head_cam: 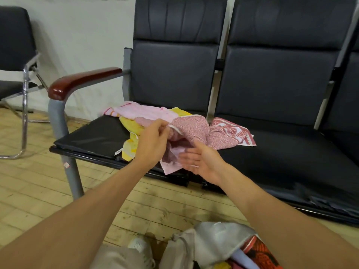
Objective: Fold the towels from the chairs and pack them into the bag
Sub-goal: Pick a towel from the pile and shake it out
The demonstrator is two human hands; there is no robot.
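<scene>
Pinching the pink towel (pixel 194 127) hem, the left hand (pixel 153 142) holds it above the black seat surface (pixel 93 136); right hand (pixel 204 162) flat, fingers straight, holding nothing; wood-plank floor (pixel 35 181), white wall (pixel 81 35)

Towels (pixel 174 125) on chair seat (pixel 93 136)

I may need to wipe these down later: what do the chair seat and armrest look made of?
Chair seat: probably black leather or vinyl, smooth with a dull sheen. Armrest: reddish-brown wood, it seems, glossy lacquer showing bright highlights, on a grey metal-looking frame.
</scene>
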